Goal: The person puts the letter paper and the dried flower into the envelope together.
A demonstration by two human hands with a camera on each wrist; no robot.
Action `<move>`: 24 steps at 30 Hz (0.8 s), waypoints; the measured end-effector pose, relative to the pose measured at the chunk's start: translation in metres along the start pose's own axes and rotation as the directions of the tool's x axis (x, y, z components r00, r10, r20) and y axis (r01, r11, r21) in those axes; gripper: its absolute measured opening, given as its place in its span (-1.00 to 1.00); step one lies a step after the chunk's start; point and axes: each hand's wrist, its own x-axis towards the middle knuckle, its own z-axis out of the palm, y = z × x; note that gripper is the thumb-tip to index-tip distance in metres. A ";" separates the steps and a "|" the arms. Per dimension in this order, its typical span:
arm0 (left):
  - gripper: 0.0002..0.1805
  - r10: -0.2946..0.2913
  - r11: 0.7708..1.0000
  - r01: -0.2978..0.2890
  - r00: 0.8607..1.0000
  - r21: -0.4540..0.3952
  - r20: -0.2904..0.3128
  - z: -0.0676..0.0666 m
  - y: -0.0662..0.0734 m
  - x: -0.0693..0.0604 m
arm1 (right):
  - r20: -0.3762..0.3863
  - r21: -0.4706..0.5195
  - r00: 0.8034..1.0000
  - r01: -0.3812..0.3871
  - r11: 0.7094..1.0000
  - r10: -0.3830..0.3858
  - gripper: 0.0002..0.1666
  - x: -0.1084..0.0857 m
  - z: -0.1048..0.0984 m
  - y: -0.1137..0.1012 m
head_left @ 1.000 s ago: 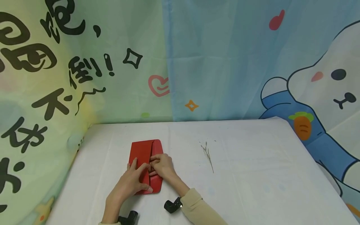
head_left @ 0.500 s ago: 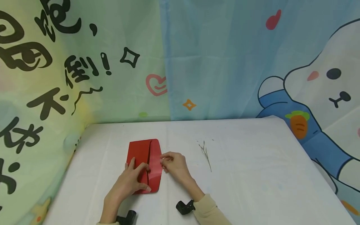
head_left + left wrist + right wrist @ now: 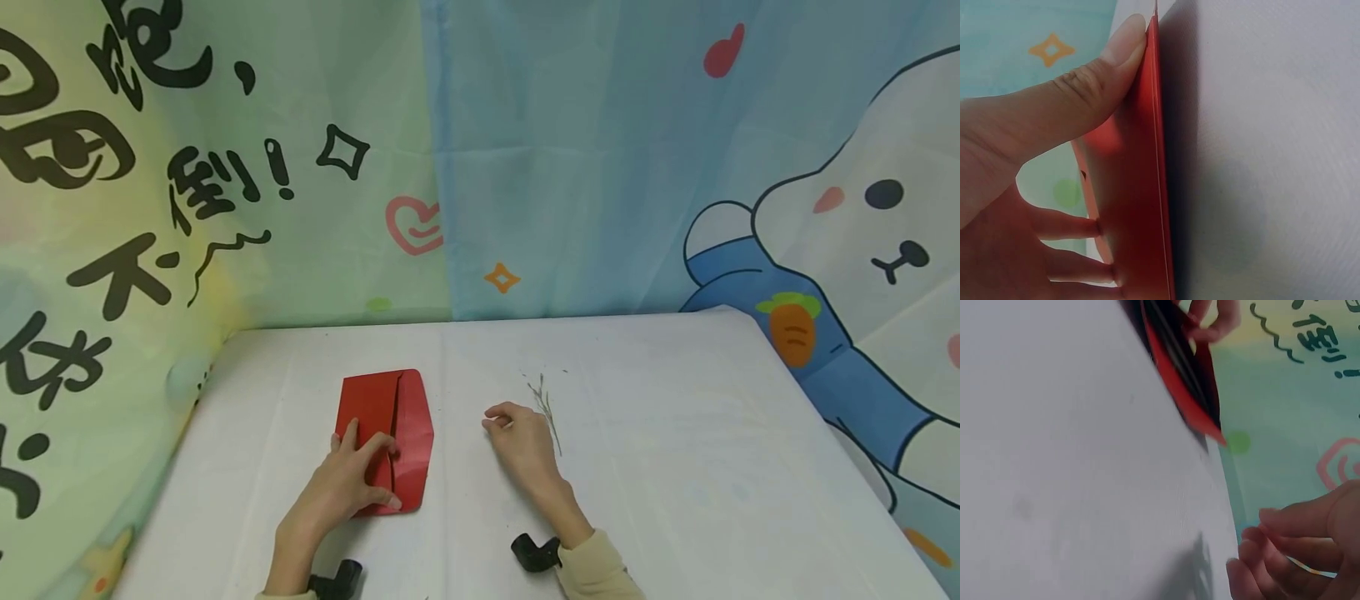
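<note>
A red paper envelope (image 3: 367, 400) lies on the white-covered table, its lighter flap (image 3: 415, 442) folded out to the right. My left hand (image 3: 333, 487) holds it at the lower edge, thumb near the bottom corner and fingers spread over the front. The right wrist view shows the envelope's mouth (image 3: 1179, 353) gaping, its inside dark; contents cannot be made out. My right hand (image 3: 528, 446) is above the table, right of the envelope, fingers loosely curled and thumb near the fingertips. Nothing shows between them. Just beyond it lies a thin dried sprig (image 3: 545, 404).
Tiny dark crumbs lie near the sprig's top. A printed cloth backdrop (image 3: 570, 167) with lettering and a cartoon bear stands behind and to the left of the white table (image 3: 712, 467). Each wrist carries a black camera mount (image 3: 535, 552).
My right hand has drawn out of the envelope's mouth and moved right, to beside the sprig. My left hand has kept its place on the envelope, and the flap now lies uncovered.
</note>
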 end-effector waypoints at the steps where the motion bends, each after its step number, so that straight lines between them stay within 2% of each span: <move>1: -0.28 0.000 1.000 0.000 1.000 0.003 -0.001 0.000 0.000 0.000 | -0.011 -0.020 1.000 -0.009 1.000 0.009 -0.89 0.000 -0.003 0.002; 9: -0.26 -0.001 1.000 0.001 1.000 0.005 -0.002 0.000 -0.001 0.002 | -0.087 -0.160 0.996 -0.041 0.986 0.027 -0.91 0.000 -0.023 0.018; 13: -0.25 -0.009 1.000 0.009 1.000 0.004 0.001 -0.001 0.000 0.002 | -0.128 -0.206 0.992 -0.043 0.978 0.017 -0.95 0.002 -0.029 0.027; 16: -0.25 -0.015 1.000 0.015 1.000 0.001 0.004 -0.001 0.000 0.002 | -0.152 -0.217 0.987 -0.078 0.973 0.045 -0.93 0.002 -0.034 0.032; 20: -0.24 -0.014 1.000 0.014 1.000 -0.002 0.004 0.000 -0.001 0.002 | -0.163 -0.223 0.981 -0.143 0.964 0.108 -0.84 0.003 -0.038 0.037; 24: -0.25 -0.012 1.000 0.012 1.000 -0.006 0.003 0.000 -0.001 0.001 | -0.151 -0.249 0.979 -0.173 0.953 0.138 -0.63 0.003 -0.042 0.041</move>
